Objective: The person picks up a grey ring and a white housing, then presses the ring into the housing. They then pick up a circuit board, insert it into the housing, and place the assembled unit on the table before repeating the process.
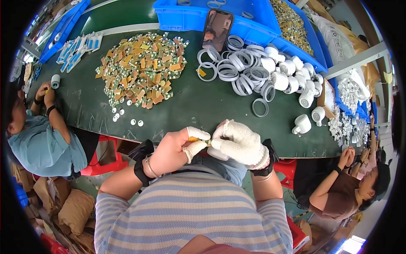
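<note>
My left hand (171,151), bare but for white covers on the thumb and a finger, pinches a small circuit board (194,139) with yellow and green on it. My right hand (241,145), in a white knitted glove, closes on the board's other end close to the left fingertips. A smooth white part (218,153) shows under the right fingers; its kind is mostly hidden. Both hands meet in front of my body at the table's near edge. Beyond them lies a big heap of small circuit boards (144,67), with several white discs (133,122) beside it.
Grey rings (243,61) and white plastic housings (289,76) are piled at the right of the green table (169,114). A phone (218,30) leans against a blue bin (253,29). Blue-and-white strips (78,51) lie far left. Co-workers (46,144) sit on both sides.
</note>
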A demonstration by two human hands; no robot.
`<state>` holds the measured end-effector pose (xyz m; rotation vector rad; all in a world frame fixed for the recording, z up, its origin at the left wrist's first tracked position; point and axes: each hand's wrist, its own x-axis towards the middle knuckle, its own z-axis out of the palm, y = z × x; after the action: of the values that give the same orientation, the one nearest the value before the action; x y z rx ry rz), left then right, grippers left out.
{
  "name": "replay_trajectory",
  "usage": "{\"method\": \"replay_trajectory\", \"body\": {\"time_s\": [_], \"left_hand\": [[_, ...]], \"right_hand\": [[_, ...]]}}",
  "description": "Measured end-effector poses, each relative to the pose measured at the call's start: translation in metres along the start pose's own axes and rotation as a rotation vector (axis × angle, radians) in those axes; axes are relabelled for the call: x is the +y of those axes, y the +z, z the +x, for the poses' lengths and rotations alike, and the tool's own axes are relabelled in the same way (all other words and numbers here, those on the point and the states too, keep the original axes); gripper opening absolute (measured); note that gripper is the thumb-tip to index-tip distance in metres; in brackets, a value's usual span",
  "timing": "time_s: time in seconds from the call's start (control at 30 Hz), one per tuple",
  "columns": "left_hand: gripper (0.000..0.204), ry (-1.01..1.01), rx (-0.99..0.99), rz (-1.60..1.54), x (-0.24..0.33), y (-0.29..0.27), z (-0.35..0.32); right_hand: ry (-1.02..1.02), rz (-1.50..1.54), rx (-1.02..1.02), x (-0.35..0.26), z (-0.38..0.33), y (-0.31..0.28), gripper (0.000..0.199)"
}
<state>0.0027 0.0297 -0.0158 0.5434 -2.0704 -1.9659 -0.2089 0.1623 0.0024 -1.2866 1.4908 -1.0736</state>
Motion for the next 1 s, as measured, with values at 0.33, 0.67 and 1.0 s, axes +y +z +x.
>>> {"method": "replay_trajectory", "body": {"time_s": [0.33, 0.67, 1.0], "left_hand": [[0.023, 0.054, 0.055, 0.126, 0.015, -0.004, -0.002], [0.019, 0.150, 0.094, 0.444, 0.016, -0.008, -0.004], [0.017, 0.063, 0.877, 0.452, 0.063, -0.145, -0.058]], "right_hand": [[-0.359, -0.587, 0.224, -0.018, 0.004, 0.007, 0.014], [-0.459, -0.602, 0.214, -0.005, 0.018, 0.012, 0.021], [-0.327, -0.333, 0.343, -0.004, -0.013, 0.012, 0.033]]}}
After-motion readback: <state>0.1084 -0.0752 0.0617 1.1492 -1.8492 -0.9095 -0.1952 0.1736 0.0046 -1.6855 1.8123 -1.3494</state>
